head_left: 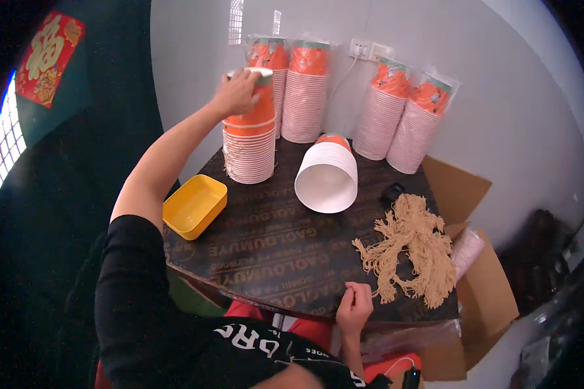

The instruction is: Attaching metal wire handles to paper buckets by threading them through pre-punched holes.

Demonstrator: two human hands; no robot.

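My left hand [238,91] reaches far forward and grips the rim of an orange paper cup [253,110] set on top of an upright stack of cups [249,152] at the table's back left. My right hand [355,306] rests at the table's near edge with fingers curled; whether it pinches a strand I cannot tell. Just right of that hand lies a heap of tan strings [412,249]. A second cup stack [328,175] lies on its side in the middle, its white open mouth facing me.
Several plastic-wrapped cup stacks [305,91] [402,117] lean against the white wall. A yellow tray [194,205] overhangs the dark table [272,240] at the left edge. A small black object [392,192] lies by the strings. An open cardboard box [480,285] stands at right.
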